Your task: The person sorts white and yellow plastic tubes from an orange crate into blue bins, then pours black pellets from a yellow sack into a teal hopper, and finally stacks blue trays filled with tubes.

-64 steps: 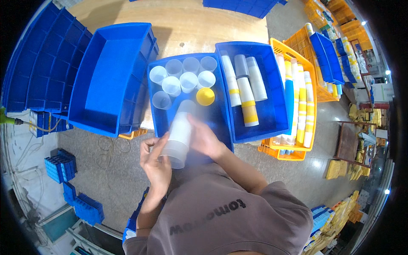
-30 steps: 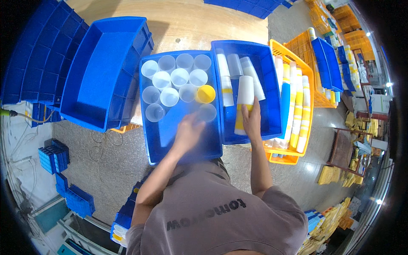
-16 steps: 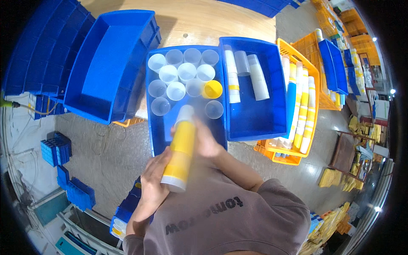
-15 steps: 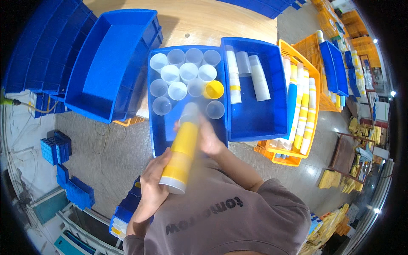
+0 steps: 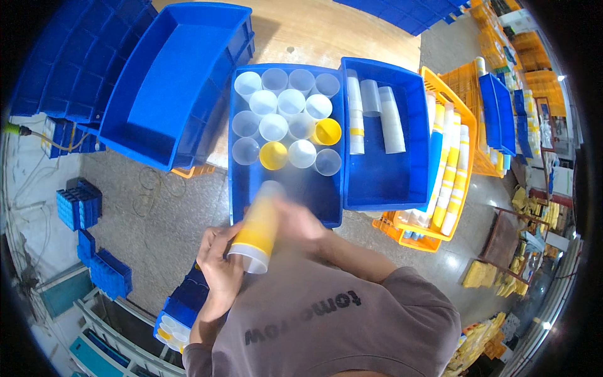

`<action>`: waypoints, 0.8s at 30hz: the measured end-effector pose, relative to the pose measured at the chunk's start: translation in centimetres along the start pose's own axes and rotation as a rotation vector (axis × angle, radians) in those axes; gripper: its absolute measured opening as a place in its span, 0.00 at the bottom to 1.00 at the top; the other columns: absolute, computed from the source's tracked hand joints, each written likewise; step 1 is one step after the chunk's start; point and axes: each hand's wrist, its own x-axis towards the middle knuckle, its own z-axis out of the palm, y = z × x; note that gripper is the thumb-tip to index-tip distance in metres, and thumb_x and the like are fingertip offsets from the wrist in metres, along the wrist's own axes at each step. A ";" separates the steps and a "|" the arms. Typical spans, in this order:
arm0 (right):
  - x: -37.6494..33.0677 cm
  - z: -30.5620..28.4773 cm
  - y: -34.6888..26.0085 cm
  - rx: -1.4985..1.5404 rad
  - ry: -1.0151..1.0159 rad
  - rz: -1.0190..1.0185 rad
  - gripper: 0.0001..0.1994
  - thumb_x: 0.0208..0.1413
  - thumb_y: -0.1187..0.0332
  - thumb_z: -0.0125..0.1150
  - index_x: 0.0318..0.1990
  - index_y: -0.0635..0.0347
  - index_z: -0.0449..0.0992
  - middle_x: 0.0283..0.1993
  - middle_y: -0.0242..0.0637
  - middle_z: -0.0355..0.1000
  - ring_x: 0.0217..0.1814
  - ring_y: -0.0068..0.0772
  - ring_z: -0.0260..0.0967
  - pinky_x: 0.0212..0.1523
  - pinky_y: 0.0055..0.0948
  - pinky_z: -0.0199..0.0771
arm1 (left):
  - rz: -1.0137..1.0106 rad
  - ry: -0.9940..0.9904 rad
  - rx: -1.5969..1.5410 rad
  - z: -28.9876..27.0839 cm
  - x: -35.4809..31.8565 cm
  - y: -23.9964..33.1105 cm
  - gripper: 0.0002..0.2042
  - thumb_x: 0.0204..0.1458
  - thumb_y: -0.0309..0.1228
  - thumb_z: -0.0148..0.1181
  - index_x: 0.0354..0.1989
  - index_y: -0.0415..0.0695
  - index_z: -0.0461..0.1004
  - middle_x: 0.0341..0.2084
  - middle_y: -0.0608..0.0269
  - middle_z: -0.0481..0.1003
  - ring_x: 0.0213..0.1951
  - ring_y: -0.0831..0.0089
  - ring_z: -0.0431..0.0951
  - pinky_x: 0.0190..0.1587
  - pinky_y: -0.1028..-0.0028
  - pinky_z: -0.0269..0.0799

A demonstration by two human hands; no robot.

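Observation:
My left hand [image 5: 221, 261] is wrapped round the lower end of a stack of nested plastic cups [image 5: 257, 229], white and yellow, held tilted. My right hand [image 5: 301, 226] is at the upper part of this stack; motion smears its fingers, so its grip is unclear. Just beyond is a blue bin [image 5: 235, 198] with rows of upright cups, mostly clear or white. A yellow cup [image 5: 274, 156] and a white cup [image 5: 302, 154] stand in the nearest row, and another yellow cup [image 5: 326, 132] is at the right side.
Right of this bin, a second blue bin [image 5: 389, 182] holds several cup stacks lying down. An orange crate [image 5: 468, 107] with more cup stacks stands beyond it. An empty large blue bin [image 5: 176, 69] is tilted at the left, by a wooden table [image 5: 301, 31].
The yellow cup and the white cup now show in the bin's nearest row. The stack has shortened and moved slightly nearer and left, along with both hands. The view has shifted a little.

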 end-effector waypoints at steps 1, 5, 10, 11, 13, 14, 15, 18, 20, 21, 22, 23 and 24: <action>-0.7 -1.1 0.3 -0.002 -0.023 0.002 0.22 0.67 0.55 0.50 0.59 0.62 0.63 0.56 0.45 0.69 0.61 0.42 0.67 0.64 0.44 0.64 | -0.027 0.011 0.005 0.2 -0.2 -0.3 0.13 0.40 0.12 0.62 0.36 0.37 0.78 0.29 0.57 0.76 0.33 0.66 0.79 0.37 0.71 0.74; -1.5 -4.7 -0.4 0.150 0.230 -0.300 0.21 0.68 0.55 0.47 0.58 0.62 0.63 0.55 0.46 0.71 0.60 0.44 0.68 0.65 0.44 0.65 | -0.042 -0.049 -0.058 1.6 -0.1 -1.5 0.09 0.41 0.14 0.61 0.32 0.36 0.72 0.25 0.52 0.78 0.29 0.58 0.81 0.35 0.67 0.75; -6.4 -4.3 -3.4 0.043 0.360 -0.139 0.27 0.67 0.53 0.48 0.63 0.67 0.60 0.56 0.48 0.71 0.59 0.40 0.69 0.61 0.41 0.69 | -0.089 -0.062 0.193 3.6 3.2 -3.9 0.12 0.41 0.12 0.59 0.35 0.36 0.72 0.32 0.46 0.78 0.34 0.47 0.81 0.35 0.61 0.76; -7.7 -4.0 -3.9 -0.013 0.330 -0.029 0.27 0.67 0.53 0.49 0.63 0.67 0.61 0.55 0.47 0.72 0.57 0.38 0.71 0.60 0.39 0.70 | 0.015 -0.001 0.203 3.7 3.6 -4.2 0.12 0.41 0.11 0.59 0.35 0.36 0.72 0.32 0.46 0.78 0.34 0.48 0.81 0.34 0.61 0.76; -9.6 -4.3 -6.0 -0.641 0.364 -0.293 0.26 0.67 0.54 0.49 0.60 0.70 0.65 0.53 0.48 0.72 0.56 0.37 0.71 0.60 0.37 0.71 | 0.132 0.060 0.290 3.5 3.8 -4.4 0.12 0.42 0.11 0.56 0.35 0.36 0.74 0.33 0.46 0.77 0.33 0.53 0.81 0.32 0.62 0.76; -9.7 -4.8 -7.8 -0.904 0.295 -0.440 0.26 0.67 0.54 0.50 0.58 0.71 0.66 0.52 0.48 0.73 0.56 0.36 0.71 0.60 0.36 0.71 | 0.104 0.125 0.282 3.6 3.8 -4.4 0.12 0.41 0.11 0.56 0.35 0.36 0.75 0.32 0.48 0.77 0.33 0.54 0.81 0.32 0.63 0.76; -8.9 -5.5 -10.0 -0.988 0.450 -0.606 0.22 0.67 0.58 0.51 0.57 0.69 0.68 0.50 0.45 0.74 0.54 0.33 0.72 0.57 0.33 0.73 | 0.071 0.150 0.272 3.3 3.3 -4.1 0.12 0.41 0.11 0.56 0.34 0.36 0.76 0.31 0.49 0.77 0.32 0.54 0.81 0.32 0.63 0.76; -3.9 -8.3 -18.6 -1.553 0.869 -1.245 0.17 0.65 0.69 0.54 0.59 0.62 0.67 0.53 0.45 0.72 0.54 0.38 0.72 0.58 0.36 0.72 | 0.088 0.144 0.259 4.1 2.3 -2.8 0.15 0.39 0.11 0.55 0.35 0.37 0.80 0.30 0.48 0.79 0.31 0.55 0.82 0.34 0.64 0.77; -0.5 -9.6 -22.8 -1.861 1.160 -1.340 0.23 0.60 0.71 0.56 0.62 0.64 0.64 0.60 0.57 0.65 0.58 0.53 0.68 0.57 0.43 0.70 | 0.126 0.067 0.204 6.1 2.4 -1.9 0.15 0.40 0.11 0.55 0.37 0.37 0.81 0.31 0.46 0.80 0.32 0.54 0.82 0.35 0.64 0.78; 0.9 -9.9 -24.4 -1.910 1.163 -1.258 0.25 0.60 0.70 0.57 0.64 0.63 0.61 0.62 0.58 0.62 0.59 0.57 0.65 0.58 0.45 0.69 | 0.021 -0.026 0.180 7.5 2.8 -1.5 0.17 0.41 0.12 0.55 0.40 0.38 0.81 0.35 0.44 0.80 0.36 0.54 0.83 0.39 0.66 0.77; 2.1 -10.4 -25.6 -1.955 1.167 -1.216 0.28 0.59 0.68 0.57 0.66 0.63 0.58 0.65 0.59 0.60 0.61 0.61 0.63 0.59 0.47 0.68 | -0.136 -0.144 0.169 8.8 3.2 -1.3 0.18 0.43 0.12 0.54 0.42 0.39 0.82 0.40 0.42 0.79 0.40 0.54 0.83 0.44 0.68 0.77; 3.1 -10.9 -26.5 -2.155 1.235 -1.214 0.30 0.60 0.65 0.57 0.67 0.65 0.56 0.63 0.61 0.60 0.61 0.65 0.62 0.59 0.48 0.68 | -0.141 -0.176 0.025 9.7 3.4 -1.0 0.17 0.46 0.12 0.54 0.44 0.38 0.81 0.42 0.43 0.79 0.42 0.55 0.83 0.45 0.69 0.77; 3.9 -11.4 -27.1 -2.210 1.216 -1.156 0.31 0.60 0.64 0.57 0.67 0.67 0.54 0.63 0.63 0.59 0.61 0.64 0.63 0.59 0.48 0.68 | -0.082 -0.159 -0.054 10.4 3.6 -0.8 0.19 0.47 0.11 0.53 0.45 0.39 0.81 0.45 0.45 0.79 0.44 0.57 0.82 0.46 0.69 0.76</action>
